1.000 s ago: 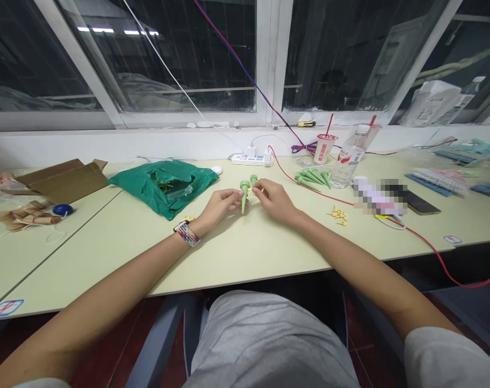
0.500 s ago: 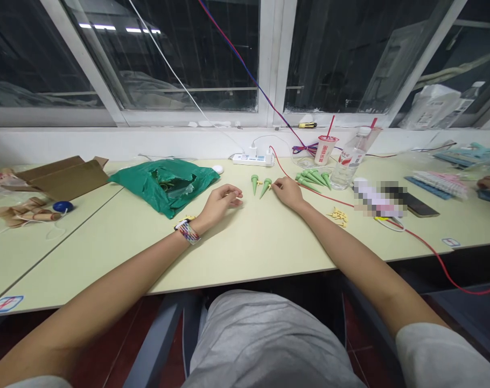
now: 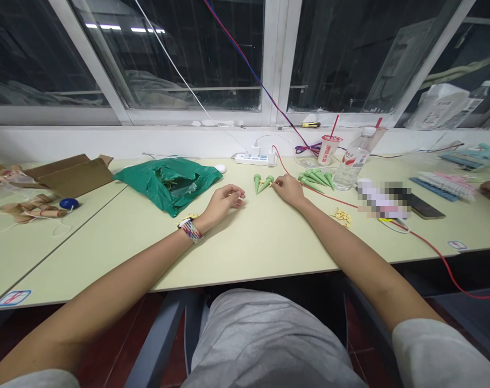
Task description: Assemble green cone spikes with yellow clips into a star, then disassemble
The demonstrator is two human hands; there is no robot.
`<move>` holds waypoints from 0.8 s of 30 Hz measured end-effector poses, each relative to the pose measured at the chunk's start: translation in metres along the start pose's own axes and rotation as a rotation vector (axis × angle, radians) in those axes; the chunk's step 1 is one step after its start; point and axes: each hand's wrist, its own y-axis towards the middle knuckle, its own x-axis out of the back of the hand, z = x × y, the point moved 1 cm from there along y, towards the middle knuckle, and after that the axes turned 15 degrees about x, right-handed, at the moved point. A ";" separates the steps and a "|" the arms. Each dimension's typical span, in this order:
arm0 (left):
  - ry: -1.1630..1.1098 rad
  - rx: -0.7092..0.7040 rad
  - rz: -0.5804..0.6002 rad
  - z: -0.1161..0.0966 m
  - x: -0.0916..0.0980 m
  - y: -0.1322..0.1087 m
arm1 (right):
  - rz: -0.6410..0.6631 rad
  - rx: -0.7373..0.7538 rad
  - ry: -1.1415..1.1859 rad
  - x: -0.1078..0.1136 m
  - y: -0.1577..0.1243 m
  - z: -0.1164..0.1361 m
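top: wearing light grey short sleeves, right sleeve (image 3: 442, 350), left sleeve (image 3: 39, 380) | forearms: showing bare below them | wrist: multicoloured patterned wristband (image 3: 190, 229) with a white edge wrapping just behind the left hand (image 3: 223, 200) | lap: creased grey garment (image 3: 265, 339) covering it

Single cam, head-worn, wearer seated at table (image 3: 245, 253). Faces fwd + down toward windows (image 3: 180, 54). Lap (image 3: 265, 334) at btm edge; left hand (image 3: 223, 200) and right hand (image 3: 288, 189) mid-distance, arms stretched away from lens. Wide-angle.
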 end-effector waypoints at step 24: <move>-0.025 0.056 0.000 -0.002 -0.001 -0.002 | 0.007 0.027 0.015 0.000 -0.004 0.000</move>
